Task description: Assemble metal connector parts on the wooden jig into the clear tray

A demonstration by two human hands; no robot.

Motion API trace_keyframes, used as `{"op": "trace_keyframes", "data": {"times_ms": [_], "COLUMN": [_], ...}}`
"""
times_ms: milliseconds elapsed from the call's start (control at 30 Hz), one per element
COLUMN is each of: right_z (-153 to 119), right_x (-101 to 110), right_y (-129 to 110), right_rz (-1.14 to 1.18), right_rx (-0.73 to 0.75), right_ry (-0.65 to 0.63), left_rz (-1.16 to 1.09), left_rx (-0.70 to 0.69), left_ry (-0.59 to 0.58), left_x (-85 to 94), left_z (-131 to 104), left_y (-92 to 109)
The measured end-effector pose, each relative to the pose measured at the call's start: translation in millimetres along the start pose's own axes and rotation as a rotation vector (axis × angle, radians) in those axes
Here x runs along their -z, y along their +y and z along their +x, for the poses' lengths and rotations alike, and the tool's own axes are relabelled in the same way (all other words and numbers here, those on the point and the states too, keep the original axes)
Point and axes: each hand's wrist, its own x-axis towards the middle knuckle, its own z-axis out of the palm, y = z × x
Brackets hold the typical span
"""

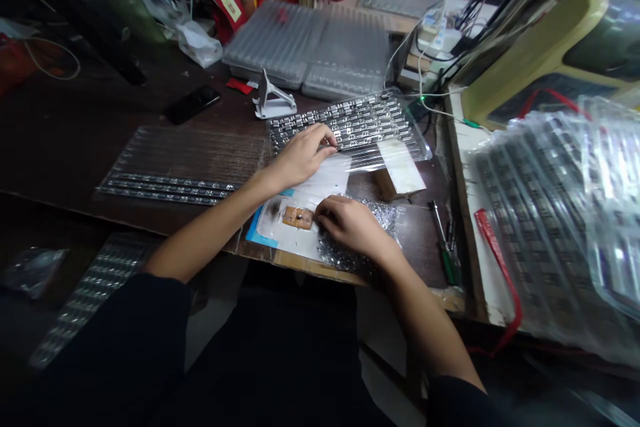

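Over the near edge of a clear tray full of small shiny metal parts point(370, 121), my left hand point(305, 152) reaches with thumb and fingertips curled toward each other; whatever lies between them is too small to tell. My right hand point(347, 223) is closed beside a small brown block point(298, 217), at the left edge of a pile of tiny metal pieces point(385, 219). Its fingertips are pressed together, and what they hold cannot be made out. The block rests on a white and blue sheet point(265, 230). Left of it lies a ribbed clear tray with rows of parts point(170, 188).
A white-topped block point(403, 170) sits right of my hands, with a green-handled screwdriver point(447, 260) beyond it. Behind are a white stand point(273, 101), a black phone point(193, 104) and stacked clear trays point(310, 43). More trays point(540, 213) fill the right side.
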Motion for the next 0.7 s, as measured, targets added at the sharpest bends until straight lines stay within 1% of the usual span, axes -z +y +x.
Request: {"op": "trace_keyframes", "data": {"times_ms": [100, 167, 200, 267, 333, 433, 533, 700], "right_z": [0.1, 0.2, 0.2, 0.3, 0.3, 1.1, 2.7, 4.1], "right_x": [-0.1, -0.6, -1.0, -1.6, -2.2, -2.9, -3.6, -3.2], "right_y": [0.1, 0.7, 1.1, 1.7, 2.0, 2.3, 2.6, 2.5], "right_rz": [0.007, 0.005, 0.004, 0.005, 0.015, 0.040, 0.079, 0.106], "right_rx": [-0.004, -0.002, 0.002, 0.006, 0.002, -0.010, -0.015, -0.009], "right_ry": [0.002, 0.004, 0.005, 0.006, 0.002, 0.000, 0.017, 0.052], "left_rz": [-0.332, -0.465, -0.491, -0.482, -0.425, -0.334, -0.253, -0.153], "left_rx": [0.097, 0.183, 0.220, 0.276, 0.313, 0.328, 0.262, 0.125], "left_ry": [-0.005, 0.008, 0.017, 0.016, 0.003, 0.030, 0.070, 0.058], "left_x": [10.1, 14.0, 15.0, 15.3, 13.2, 6.3, -1.8, -8.8], "left_z": [-28.2, -50.2, -61.0, -80.8, -97.2, -115.2, -126.4, -135.1], "left_y": [-1.0, -4.5, -6.6, -10.6, -12.9, -13.7, -14.3, -17.6]}}
